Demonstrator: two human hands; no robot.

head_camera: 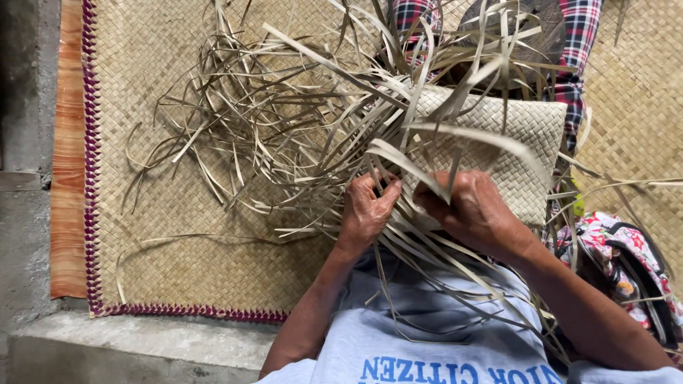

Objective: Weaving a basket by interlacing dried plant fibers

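1. The left hand (366, 210) pinches dry palm-leaf strips (284, 142) at the edge of the half-woven panel (512, 135).
2. The right hand (473, 210) is clenched around more strips just beside it, below the panel.
3. Loose strips fan out up and left of the hands.
4. A purple-edged woven mat (178, 263) lies beneath.
5. A floral bag (626, 263) sits right of the right hand.
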